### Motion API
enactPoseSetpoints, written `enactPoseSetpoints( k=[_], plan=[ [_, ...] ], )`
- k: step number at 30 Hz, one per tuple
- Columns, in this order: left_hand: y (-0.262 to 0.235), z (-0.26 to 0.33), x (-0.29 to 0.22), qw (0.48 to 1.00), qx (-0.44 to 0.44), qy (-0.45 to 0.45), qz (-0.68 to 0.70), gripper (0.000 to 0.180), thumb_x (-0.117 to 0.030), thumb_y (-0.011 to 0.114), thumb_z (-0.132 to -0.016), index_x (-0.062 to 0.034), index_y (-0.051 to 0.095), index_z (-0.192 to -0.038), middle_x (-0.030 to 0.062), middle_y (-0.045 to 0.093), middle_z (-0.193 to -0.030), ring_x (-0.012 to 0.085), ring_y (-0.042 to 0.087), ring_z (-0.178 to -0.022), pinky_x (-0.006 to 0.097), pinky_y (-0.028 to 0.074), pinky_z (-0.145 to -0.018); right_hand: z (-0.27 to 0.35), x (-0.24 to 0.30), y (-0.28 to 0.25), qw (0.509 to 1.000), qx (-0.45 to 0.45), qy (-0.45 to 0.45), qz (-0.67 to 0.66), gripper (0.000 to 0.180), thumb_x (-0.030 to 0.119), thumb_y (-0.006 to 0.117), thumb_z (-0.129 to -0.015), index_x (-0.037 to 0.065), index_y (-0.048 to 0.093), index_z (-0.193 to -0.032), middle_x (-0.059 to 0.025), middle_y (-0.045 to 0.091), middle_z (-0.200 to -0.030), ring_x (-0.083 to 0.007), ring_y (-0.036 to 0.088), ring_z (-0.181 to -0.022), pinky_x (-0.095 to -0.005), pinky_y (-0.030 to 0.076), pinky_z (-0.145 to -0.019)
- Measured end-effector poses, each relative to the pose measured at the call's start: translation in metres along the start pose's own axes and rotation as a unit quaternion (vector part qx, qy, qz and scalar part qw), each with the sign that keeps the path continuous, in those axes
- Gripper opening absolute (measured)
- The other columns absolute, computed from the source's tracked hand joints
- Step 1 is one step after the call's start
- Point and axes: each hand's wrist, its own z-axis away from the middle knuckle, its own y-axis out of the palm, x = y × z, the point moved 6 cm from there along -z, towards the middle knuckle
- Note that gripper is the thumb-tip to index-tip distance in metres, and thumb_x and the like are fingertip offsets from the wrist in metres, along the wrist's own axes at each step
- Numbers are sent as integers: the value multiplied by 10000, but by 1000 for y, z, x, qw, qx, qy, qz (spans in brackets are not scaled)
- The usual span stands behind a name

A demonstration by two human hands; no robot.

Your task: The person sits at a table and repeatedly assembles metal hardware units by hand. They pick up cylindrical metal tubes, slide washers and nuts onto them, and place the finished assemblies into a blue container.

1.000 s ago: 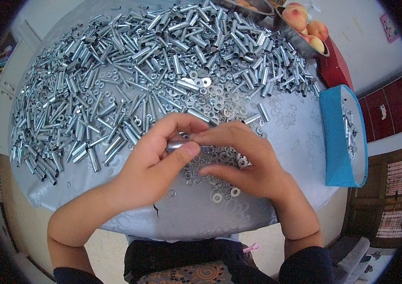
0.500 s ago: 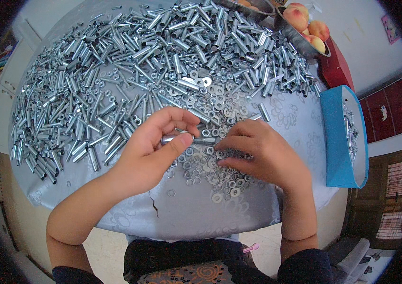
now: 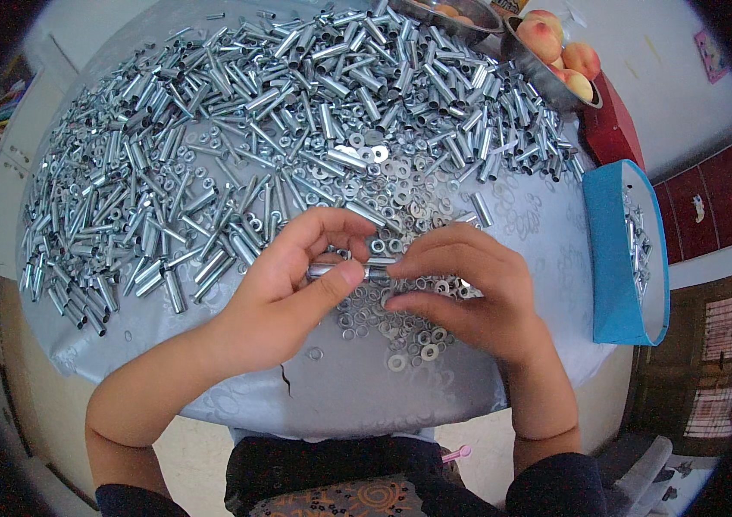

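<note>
My right hand (image 3: 469,293) has come back up against my left hand (image 3: 297,289); both pinch the short silver metal tube (image 3: 357,270). A loose grip could drop it among the small steel washers (image 3: 392,323) beneath.

Bright even daylight, metal glints, fisheye edges dark, bent.

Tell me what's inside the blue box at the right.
The blue box holds a few silvery metal tubes along its open side. Its near wall covers the rest of the inside, so how many is unclear.

Two hands (image 3: 297,293), one blue box (image 3: 612,250), two metal bowls (image 3: 547,82), countless metal tubes (image 3: 211,172) and washers (image 3: 396,319).
</note>
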Motion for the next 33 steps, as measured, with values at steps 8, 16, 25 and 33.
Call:
enactPoseSetpoints(
  k=[8,16,25,33],
  plan=[
    [4,2,2,1000,14,1,27,315,-86,481,-875,-26,396,-1172,14,430,-938,68,414,-868,201,362,-747,0,-1,7,998,-44,11,-46,272,100,744,-629,69,621,-870,-57,615,-834,-227,592,-787,-315,455,-673],
    [2,3,8,985,17,-79,151,313,-108,467,-881,-32,394,-1176,13,436,-939,60,420,-753,198,372,-680,1,-1,3,999,-42,-23,10,279,134,738,-637,88,628,-889,-40,628,-858,-218,597,-793,-318,437,-678],
    [5,3,13,986,18,-83,145,321,-115,466,-882,-54,391,-1189,14,444,-984,57,418,-844,195,373,-709,4,-4,13,999,-27,-32,1,315,157,743,-623,93,623,-907,-54,606,-885,-224,581,-794,-319,433,-688],
    [-1,4,6,970,5,-103,222,347,-99,498,-864,-51,396,-1192,12,448,-959,67,433,-761,210,365,-675,0,-2,-11,997,63,6,49,297,191,745,-610,68,608,-843,-81,588,-837,-263,564,-760,-341,438,-656]
  ],
)
